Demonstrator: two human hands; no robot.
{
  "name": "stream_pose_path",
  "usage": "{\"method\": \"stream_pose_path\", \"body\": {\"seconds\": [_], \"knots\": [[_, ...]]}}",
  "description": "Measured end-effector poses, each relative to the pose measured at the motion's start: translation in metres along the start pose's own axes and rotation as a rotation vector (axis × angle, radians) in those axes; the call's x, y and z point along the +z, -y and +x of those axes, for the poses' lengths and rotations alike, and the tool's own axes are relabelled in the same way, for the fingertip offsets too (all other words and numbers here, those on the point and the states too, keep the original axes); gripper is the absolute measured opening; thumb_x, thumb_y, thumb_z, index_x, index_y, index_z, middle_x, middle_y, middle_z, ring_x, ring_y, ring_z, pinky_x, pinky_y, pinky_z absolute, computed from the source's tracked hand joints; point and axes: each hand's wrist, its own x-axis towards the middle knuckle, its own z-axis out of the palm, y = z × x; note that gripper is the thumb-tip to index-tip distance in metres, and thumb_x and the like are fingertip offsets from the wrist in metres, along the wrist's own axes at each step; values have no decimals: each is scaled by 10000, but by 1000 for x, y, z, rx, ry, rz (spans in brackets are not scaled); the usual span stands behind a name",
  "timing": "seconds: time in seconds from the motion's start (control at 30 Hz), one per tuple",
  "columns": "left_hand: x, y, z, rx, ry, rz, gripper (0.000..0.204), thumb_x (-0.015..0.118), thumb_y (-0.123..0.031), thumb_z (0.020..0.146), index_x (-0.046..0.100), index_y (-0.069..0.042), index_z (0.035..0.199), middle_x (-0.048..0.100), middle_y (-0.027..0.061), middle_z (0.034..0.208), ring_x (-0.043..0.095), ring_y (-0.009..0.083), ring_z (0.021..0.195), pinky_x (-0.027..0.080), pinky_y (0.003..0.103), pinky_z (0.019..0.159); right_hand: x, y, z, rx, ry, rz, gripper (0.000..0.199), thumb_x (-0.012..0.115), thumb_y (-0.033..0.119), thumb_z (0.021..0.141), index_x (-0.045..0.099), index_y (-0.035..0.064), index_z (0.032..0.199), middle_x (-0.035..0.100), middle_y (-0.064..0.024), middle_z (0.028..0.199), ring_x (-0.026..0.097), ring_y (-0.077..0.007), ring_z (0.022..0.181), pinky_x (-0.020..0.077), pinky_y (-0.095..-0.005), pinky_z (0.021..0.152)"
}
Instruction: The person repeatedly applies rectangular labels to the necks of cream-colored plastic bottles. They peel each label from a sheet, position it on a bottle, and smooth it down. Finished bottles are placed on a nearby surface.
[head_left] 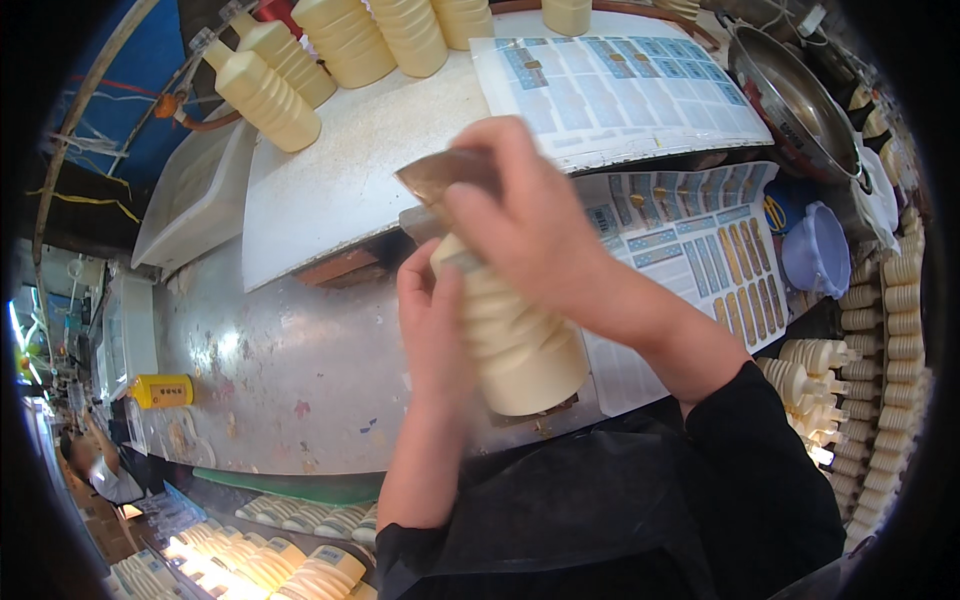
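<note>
A cream ribbed plastic bottle (pixel 525 360) is held tilted in front of me, its wide base toward my body. My left hand (pixel 432 310) is wrapped round its side near the upper end, the fingers partly smeared by motion. Above it, my right hand (pixel 515 215) pinches a thin, flat, brownish shiny piece (pixel 440 172) between thumb and fingers. Whether that piece is a label or a scraper I cannot make out. The bottle's neck is hidden behind my hands. Sheets of blue and gold labels (pixel 690 250) lie to the right of the bottle.
Several cream bottles (pixel 265 100) stand on the white board (pixel 320 190) at the back, beside more label sheets (pixel 610 90). A metal pan (pixel 795 95) and a purple bucket (pixel 815 250) are at right. Bottles are stacked beyond. A yellow container (pixel 160 391) sits left; a person (pixel 115 480) is farther off.
</note>
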Motion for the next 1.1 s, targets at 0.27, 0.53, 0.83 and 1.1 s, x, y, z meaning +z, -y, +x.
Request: {"method": "stream_pose_path", "body": {"seconds": [0.27, 0.53, 0.83, 1.1], "knots": [[-9, 6, 1, -13, -28, -89, 319, 540, -146, 1072, 521, -32, 1370, 654, 107, 1263, 646, 182, 1131, 538, 346, 1001, -17, -57, -7, 14, -38, -115, 348, 565, 114, 990, 490, 35, 1321, 646, -202, 1170, 648, -357, 1065, 503, -403, 942], [1, -4, -5, -45, -25, -186, 316, 487, -189, 1086, 533, -23, 1352, 627, 107, 1254, 625, 189, 1134, 512, 356, 1005, -25, -45, -6, -17, -109, -16, 348, 516, 108, 984, 460, 11, 1314, 609, -270, 1228, 598, -452, 1139, 476, -473, 976], [12, -10, -14, -14, -19, -174, 427, 371, -325, 1118, 540, -27, 1373, 609, 69, 1306, 568, 202, 1223, 437, 378, 1076, 32, 5, -6, -110, 154, -381, 390, 518, 75, 943, 444, 36, 1324, 545, -233, 1212, 589, -447, 1059, 484, -505, 913], [5, -10, -14, -56, 7, -237, 477, 344, -387, 1128, 535, -29, 1378, 606, 83, 1317, 559, 179, 1218, 436, 352, 1063, 24, 7, -5, -215, 82, -564, 301, 555, 64, 935, 439, 26, 1209, 528, -240, 1093, 626, -426, 898, 531, -506, 738]]}}
